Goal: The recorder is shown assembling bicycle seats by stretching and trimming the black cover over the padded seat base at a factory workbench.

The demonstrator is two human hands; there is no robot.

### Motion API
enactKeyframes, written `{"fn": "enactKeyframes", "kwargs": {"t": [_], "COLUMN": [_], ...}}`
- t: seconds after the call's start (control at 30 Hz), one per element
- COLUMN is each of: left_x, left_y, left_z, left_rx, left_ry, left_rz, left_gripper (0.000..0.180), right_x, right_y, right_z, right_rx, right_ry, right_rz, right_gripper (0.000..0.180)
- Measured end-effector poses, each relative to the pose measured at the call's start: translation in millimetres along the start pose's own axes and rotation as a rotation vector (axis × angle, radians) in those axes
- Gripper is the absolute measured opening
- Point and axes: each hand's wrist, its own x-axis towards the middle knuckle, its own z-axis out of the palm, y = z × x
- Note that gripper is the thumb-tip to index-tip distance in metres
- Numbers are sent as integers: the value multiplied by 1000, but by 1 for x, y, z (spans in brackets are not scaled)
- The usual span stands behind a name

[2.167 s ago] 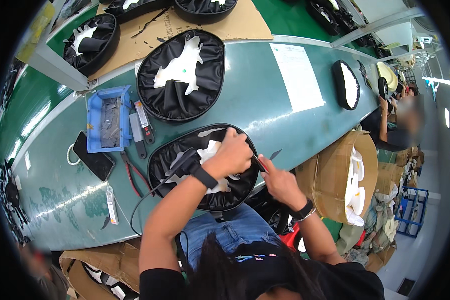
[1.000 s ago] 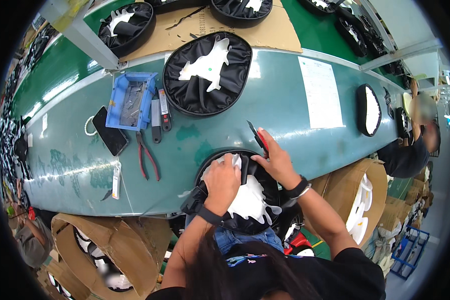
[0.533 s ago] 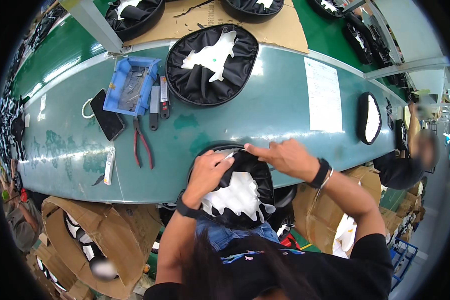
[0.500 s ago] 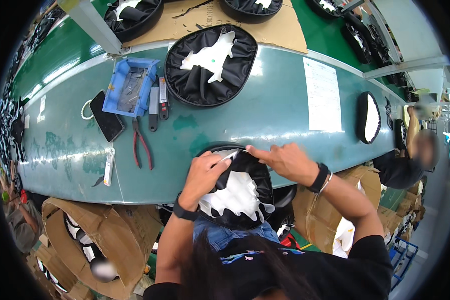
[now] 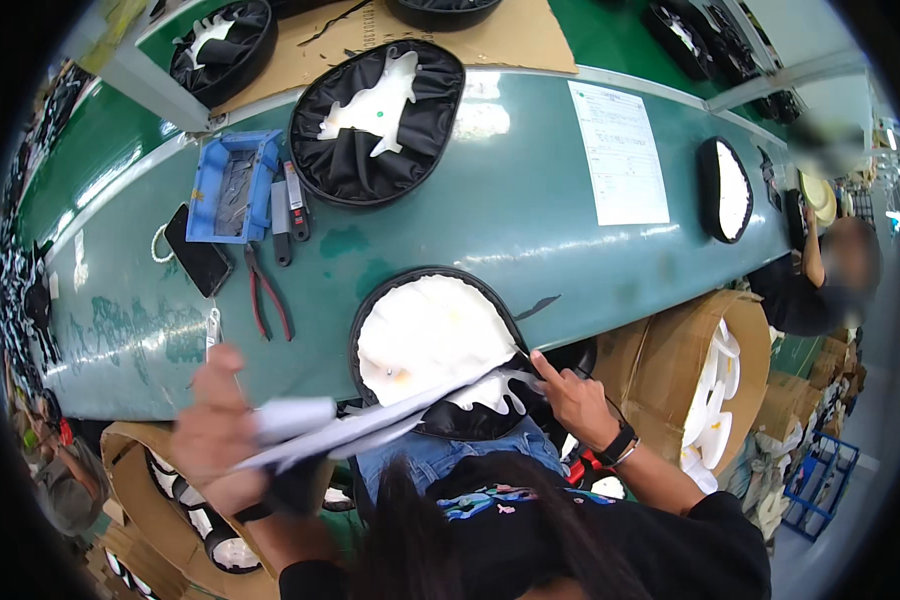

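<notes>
A round, black-edged part [image 5: 425, 325] with a white, padded-looking face tilts between the table edge and my lap. My left hand [image 5: 215, 430], smeared by motion, is at its lower left, closed on a white sheet [image 5: 370, 422] that stretches across the part's lower side. My right hand [image 5: 575, 400] is at the part's right rim, index finger extended and the other fingers curled; whatever they hold is hidden. Beyond lies a similar part [image 5: 345, 165] covered in gathered black material with an irregular white patch. A thin black scrap [image 5: 538, 307] rests on the table right of the near part.
On the green table [image 5: 450, 235] are a blue tray [image 5: 196, 205], two cutter-like tools [image 5: 288, 215], red-handled pliers [image 5: 263, 295], a phone [image 5: 198, 250] and a paper sheet [image 5: 620, 155]. Cardboard boxes [image 5: 660, 350] flank me. A person [image 5: 795, 275] sits at right.
My left hand has swung down and left with the white sheet, baring the part's white face. My right hand moved down along the rim. A black scrap now shows on the table.
</notes>
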Motion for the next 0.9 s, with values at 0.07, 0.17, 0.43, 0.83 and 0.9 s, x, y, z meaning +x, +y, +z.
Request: {"fn": "enactKeyframes", "kwargs": {"t": [0.07,0.17,0.43,0.83,0.9], "left_x": [-43,-18,-24,11,34], "left_y": [5,29,-117,-203,-211], "left_z": [-58,-54,148,224,222], "left_rx": [-25,424,587,543,334], "left_ry": [230,451,-574,-1089,-991], "left_rz": [38,100,-89,340,169], "left_gripper": [30,24,27,18,23], "right_x": [-21,-50,-55,13,27], "right_y": [5,0,-4,18,27], "right_z": [10,24,25,-18,-22], "right_rx": [-3,28,104,-112,-73], "right_ry": [-3,-56,24,171,179], "right_rz": [55,121,188,117,110], "right_gripper": [54,53,53,45,49]}}
